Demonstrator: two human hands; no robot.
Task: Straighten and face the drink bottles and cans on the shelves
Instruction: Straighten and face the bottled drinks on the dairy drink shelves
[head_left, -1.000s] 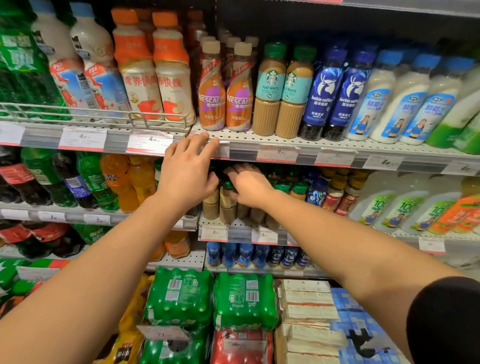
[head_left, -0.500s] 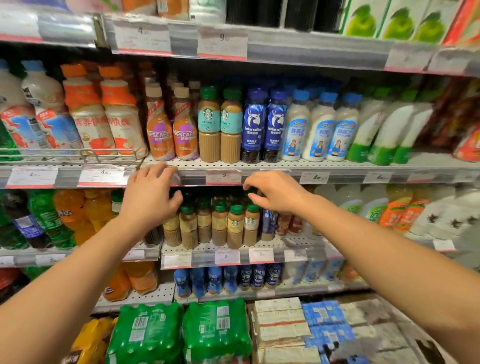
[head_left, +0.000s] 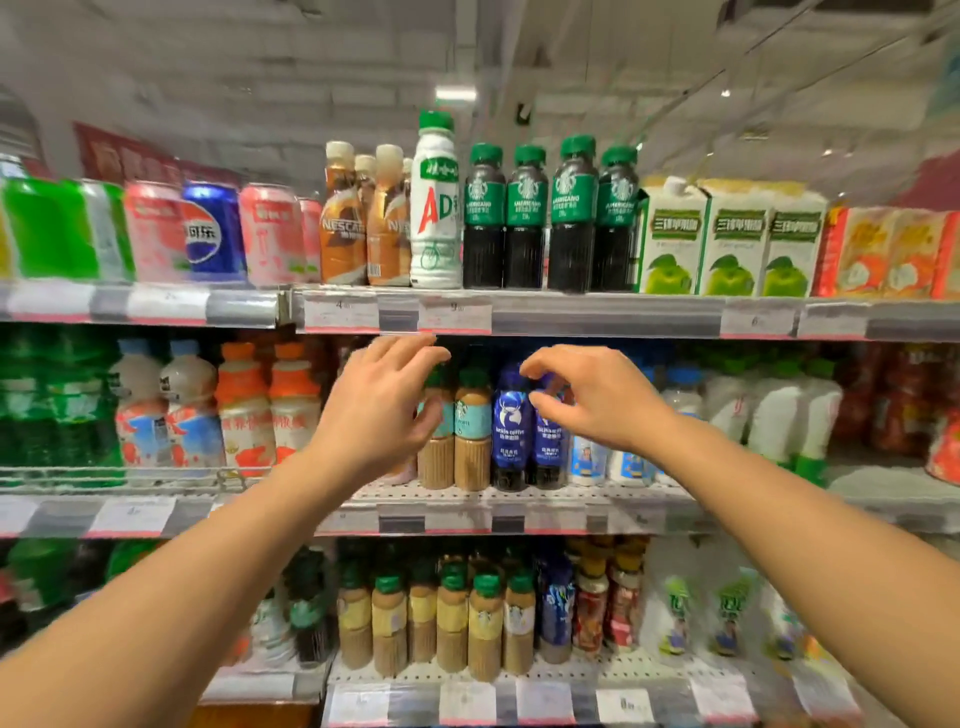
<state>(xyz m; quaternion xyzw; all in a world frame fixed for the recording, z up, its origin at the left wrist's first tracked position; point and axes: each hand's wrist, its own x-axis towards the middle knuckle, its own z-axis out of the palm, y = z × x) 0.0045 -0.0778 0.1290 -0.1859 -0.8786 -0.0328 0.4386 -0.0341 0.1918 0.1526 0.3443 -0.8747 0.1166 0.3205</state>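
Note:
Both my hands are raised in front of the middle shelf (head_left: 519, 506). My left hand (head_left: 382, 402) hovers with loosely spread fingers before the tan Starbucks coffee bottles (head_left: 471, 431) and holds nothing. My right hand (head_left: 592, 397) has thumb and fingers curved towards each other in front of the blue Luckin coffee bottles (head_left: 511, 426); whether it touches one is unclear. On the top shelf stand dark Starbucks Americano bottles (head_left: 527, 218), a white AD bottle (head_left: 435, 208) and Nescafe bottles (head_left: 343, 218). The lower shelf carries several small Starbucks bottles (head_left: 452, 623).
Soda cans (head_left: 208, 231) and green apple juice cartons (head_left: 727, 239) flank the top shelf. White and orange milk-drink bottles (head_left: 244, 405) sit left behind a wire rail (head_left: 130, 475); white bottles with green bases (head_left: 779, 415) stand right. Price tags (head_left: 454, 314) line the shelf edges.
My view has tilted upward, bringing the top shelf and ceiling in. Both hands rose from the lower Starbucks shelf to the middle shelf, and the frame is motion-blurred.

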